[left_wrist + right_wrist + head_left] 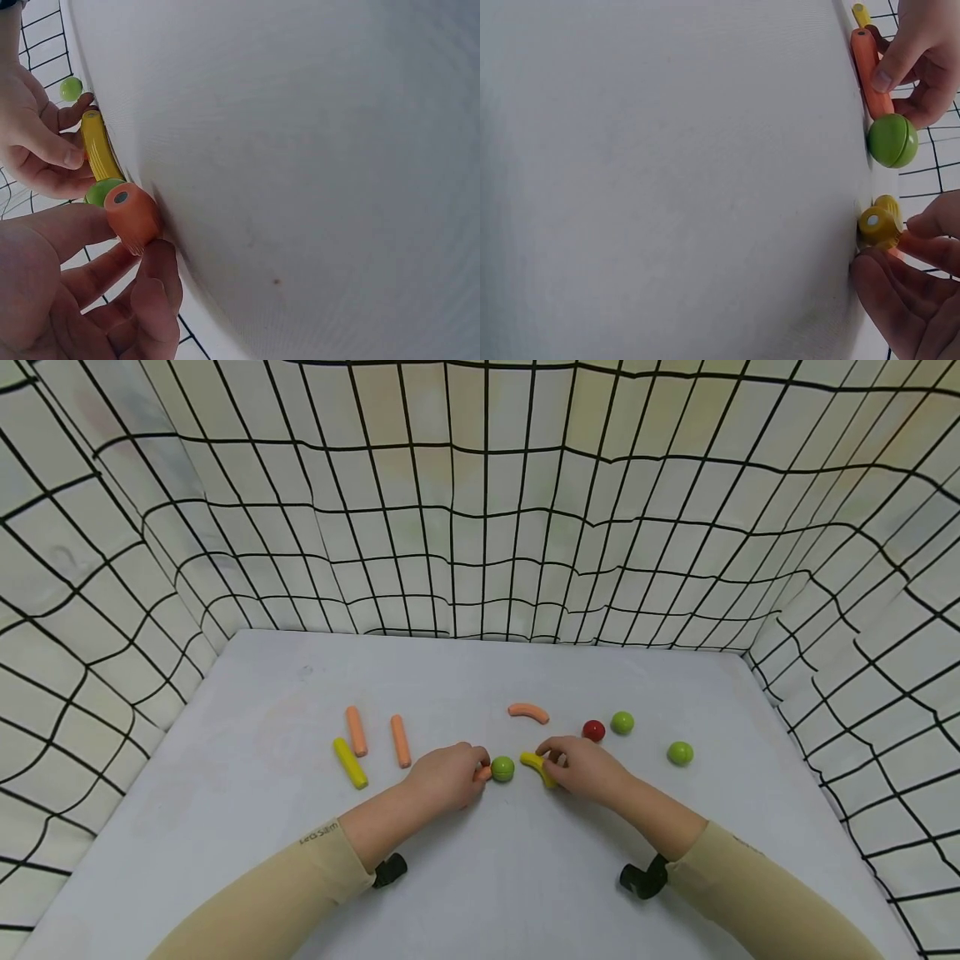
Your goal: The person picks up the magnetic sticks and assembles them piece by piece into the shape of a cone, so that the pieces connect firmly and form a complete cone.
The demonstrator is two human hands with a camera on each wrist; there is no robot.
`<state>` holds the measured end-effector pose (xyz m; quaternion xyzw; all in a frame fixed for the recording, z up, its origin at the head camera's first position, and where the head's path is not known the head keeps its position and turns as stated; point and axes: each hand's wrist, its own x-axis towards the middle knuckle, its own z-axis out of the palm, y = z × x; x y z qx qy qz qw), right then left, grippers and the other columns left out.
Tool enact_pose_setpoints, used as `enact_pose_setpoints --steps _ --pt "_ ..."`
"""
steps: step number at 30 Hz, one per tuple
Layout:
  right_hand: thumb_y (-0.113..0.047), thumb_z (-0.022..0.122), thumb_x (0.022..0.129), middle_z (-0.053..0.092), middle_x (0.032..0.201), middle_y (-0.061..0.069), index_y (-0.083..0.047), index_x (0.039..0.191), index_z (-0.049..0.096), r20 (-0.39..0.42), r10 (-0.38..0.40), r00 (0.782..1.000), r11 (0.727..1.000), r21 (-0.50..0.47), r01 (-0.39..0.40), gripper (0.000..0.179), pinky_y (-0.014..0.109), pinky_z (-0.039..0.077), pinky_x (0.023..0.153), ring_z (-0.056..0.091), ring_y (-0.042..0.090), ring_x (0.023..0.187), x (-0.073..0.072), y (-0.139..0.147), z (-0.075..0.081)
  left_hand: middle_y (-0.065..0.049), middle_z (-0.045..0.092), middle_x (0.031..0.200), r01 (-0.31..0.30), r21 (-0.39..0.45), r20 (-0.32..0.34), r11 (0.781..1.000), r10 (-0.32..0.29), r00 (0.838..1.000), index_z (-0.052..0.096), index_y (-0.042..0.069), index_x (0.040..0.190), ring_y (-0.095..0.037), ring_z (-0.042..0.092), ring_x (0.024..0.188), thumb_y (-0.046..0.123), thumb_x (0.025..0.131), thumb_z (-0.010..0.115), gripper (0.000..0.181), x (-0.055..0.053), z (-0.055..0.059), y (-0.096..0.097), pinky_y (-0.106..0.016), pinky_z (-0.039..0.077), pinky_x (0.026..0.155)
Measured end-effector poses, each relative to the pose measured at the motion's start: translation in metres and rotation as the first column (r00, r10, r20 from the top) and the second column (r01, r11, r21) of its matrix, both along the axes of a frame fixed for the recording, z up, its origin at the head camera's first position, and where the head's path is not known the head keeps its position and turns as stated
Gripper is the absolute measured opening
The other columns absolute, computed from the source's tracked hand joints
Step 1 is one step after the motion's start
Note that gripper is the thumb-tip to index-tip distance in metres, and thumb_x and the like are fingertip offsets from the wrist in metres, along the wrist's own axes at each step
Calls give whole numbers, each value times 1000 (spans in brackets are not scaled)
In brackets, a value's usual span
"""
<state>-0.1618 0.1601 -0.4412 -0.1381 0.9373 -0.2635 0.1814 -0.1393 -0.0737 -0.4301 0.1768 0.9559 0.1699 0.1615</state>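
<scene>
My left hand (447, 777) pinches an orange magnetic stick (867, 71) between thumb and fingers, close to the tabletop; a small metal disc shows in its end in the left wrist view. At its far end the stick meets a green magnetic ball (502, 768) with a groove round it. On the other side of the ball, my right hand (587, 770) pinches a yellow curved magnetic stick (532, 760). A gap separates the yellow stick from the ball in the head view. Fingers hide part of both sticks.
Left of the hands lie two straight orange sticks (401, 742) and a yellow stick (350, 763). Beyond them are a curved orange stick (528, 712), a red ball (593, 730) and two green balls (622, 722). Black-gridded white netting (480, 539) borders the white table (480, 677).
</scene>
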Motion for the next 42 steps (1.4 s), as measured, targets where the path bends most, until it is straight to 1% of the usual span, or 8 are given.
enact_pose_setpoints --steps 4,9,14,18,26,33,38,42 --pt "-24 66 95 65 94 -3 -16 120 68 -7 -17 1000 999 32 17 26 27 50 64 58 13 75 -1 -2 -2 2 57 85 3 -5 -7 1000 -3 1000 67 11 115 -13 53 67 25 98 63 23 -1 0 0 -28 43 55" --pt "-30 74 89 64 91 -3 -17 120 67 -37 -23 999 996 89 26 35 29 50 67 56 14 75 -1 -5 -5 3 56 85 4 -14 -7 1000 -4 1000 67 11 115 -13 53 68 26 98 62 23 -1 0 0 -28 43 56" --pt "-29 75 88 60 84 -4 -18 118 68 -77 -10 997 989 147 21 33 29 47 66 54 15 73 -1 -8 -7 2 56 85 2 -3 2 1000 -2 1000 67 11 115 -13 52 68 25 98 63 23 -1 0 0 -28 43 56" --pt "-27 75 88 59 82 -4 -18 117 69 -105 10 994 989 149 6 31 29 47 65 53 15 72 0 -7 -9 2 56 85 0 -4 0 1000 0 1000 67 11 115 -13 52 67 26 98 63 23 -1 -1 1 -28 43 56" --pt "-26 75 87 60 84 -7 -20 118 70 -149 49 988 988 151 -26 32 28 47 67 53 13 74 3 -5 -9 3 56 85 0 -4 0 1000 0 1000 66 11 115 -12 53 66 25 97 64 23 -2 -1 1 -28 44 58" --pt "-24 74 88 64 89 -7 -19 119 71 -203 86 975 986 159 -54 32 29 50 72 53 11 76 4 -8 -10 3 55 86 -8 -12 11 1000 8 1000 66 11 118 -11 53 65 24 96 66 25 -2 1 1 -27 44 58" --pt "-25 74 88 65 92 -6 -18 119 71 -220 108 970 982 173 -70 31 29 50 74 54 10 77 3 -10 -11 3 56 86 -5 -3 10 1000 5 1000 66 11 117 -12 53 65 24 95 67 26 -1 1 0 -28 44 58" --pt "-26 74 89 66 95 -6 -19 119 71 -236 127 963 977 197 -81 31 29 50 75 54 11 78 4 -12 -11 3 56 86 -5 2 4 1000 5 1000 66 10 117 -12 52 66 24 95 67 26 0 0 0 -28 44 58"
